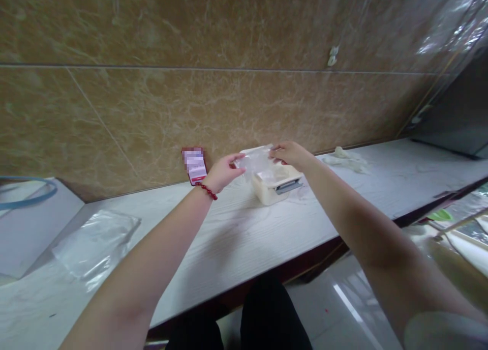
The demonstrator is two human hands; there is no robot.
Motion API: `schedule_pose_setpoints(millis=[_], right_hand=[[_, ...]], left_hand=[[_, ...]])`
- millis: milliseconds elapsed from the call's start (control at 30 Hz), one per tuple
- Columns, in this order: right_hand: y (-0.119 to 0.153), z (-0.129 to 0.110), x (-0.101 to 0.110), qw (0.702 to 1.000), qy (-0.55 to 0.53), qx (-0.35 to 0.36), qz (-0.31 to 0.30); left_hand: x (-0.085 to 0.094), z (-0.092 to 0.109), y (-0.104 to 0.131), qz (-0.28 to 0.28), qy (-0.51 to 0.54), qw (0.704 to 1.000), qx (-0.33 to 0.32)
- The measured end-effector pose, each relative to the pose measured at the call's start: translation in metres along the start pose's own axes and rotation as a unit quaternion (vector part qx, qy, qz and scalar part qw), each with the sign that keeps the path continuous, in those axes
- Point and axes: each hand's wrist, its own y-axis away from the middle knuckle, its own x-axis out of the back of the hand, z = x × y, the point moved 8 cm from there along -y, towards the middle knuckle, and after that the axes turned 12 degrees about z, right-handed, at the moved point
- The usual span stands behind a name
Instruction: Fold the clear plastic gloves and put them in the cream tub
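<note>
A clear plastic bag [256, 160] is stretched between my two hands. My left hand [224, 173], with a red bead bracelet at the wrist, pinches its left edge between thumb and fingers. At the other end, my right hand [288, 154] has its fingers closed on the bag's right side. Just below the bag stands a small cream-coloured box [267, 193] with a grey latch on its front. Its top is open, and clear plastic shows inside; the bag and my hands hide part of it.
A flat stack of clear plastic bags [101, 240] lies at the left of the white counter [213, 268]. A small red-edged card or booklet [196, 167] leans on the tiled wall. Crumpled whitish material [345, 159] lies right. A white box [30, 233] stands far left.
</note>
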Motion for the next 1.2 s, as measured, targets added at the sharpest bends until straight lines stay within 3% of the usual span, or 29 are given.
schedule_pose_setpoints(millis=[100, 233, 400, 533, 633, 767, 900, 1000, 1100, 1200], right_hand=[[-0.021, 0.02, 0.023, 0.991, 0.136, -0.006, 0.008], [-0.036, 0.046, 0.032, 0.959, 0.282, -0.01, -0.007], [-0.043, 0.058, 0.021, 0.917, 0.396, -0.013, -0.039], [-0.052, 0.065, 0.005, 0.855, 0.512, 0.008, -0.078], [-0.059, 0.068, -0.003, 0.824, 0.561, 0.045, -0.058], [-0.06, 0.073, -0.005, 0.828, 0.558, 0.05, -0.01], [-0.052, 0.07, -0.006, 0.808, 0.585, 0.074, 0.01], [-0.044, 0.06, -0.001, 0.806, 0.578, 0.115, 0.061], [-0.038, 0.054, 0.011, 0.814, 0.558, 0.125, 0.101], [-0.037, 0.057, 0.023, 0.837, 0.534, 0.092, 0.08]], left_hand=[[-0.039, 0.002, -0.024, -0.042, -0.086, 0.995, -0.012], [-0.076, -0.008, -0.042, -0.1, -0.222, 0.97, -0.03], [-0.099, -0.015, -0.05, -0.14, -0.368, 0.916, -0.071], [-0.113, -0.016, -0.051, -0.165, -0.473, 0.86, -0.098], [-0.12, -0.021, -0.05, -0.187, -0.528, 0.825, -0.079], [-0.12, -0.026, -0.048, -0.198, -0.58, 0.789, -0.033], [-0.113, -0.029, -0.044, -0.191, -0.597, 0.779, 0.03], [-0.112, -0.029, -0.042, -0.196, -0.598, 0.777, 0.037], [-0.112, -0.031, -0.044, -0.194, -0.6, 0.775, 0.032], [-0.113, -0.033, -0.045, -0.207, -0.595, 0.776, 0.019]])
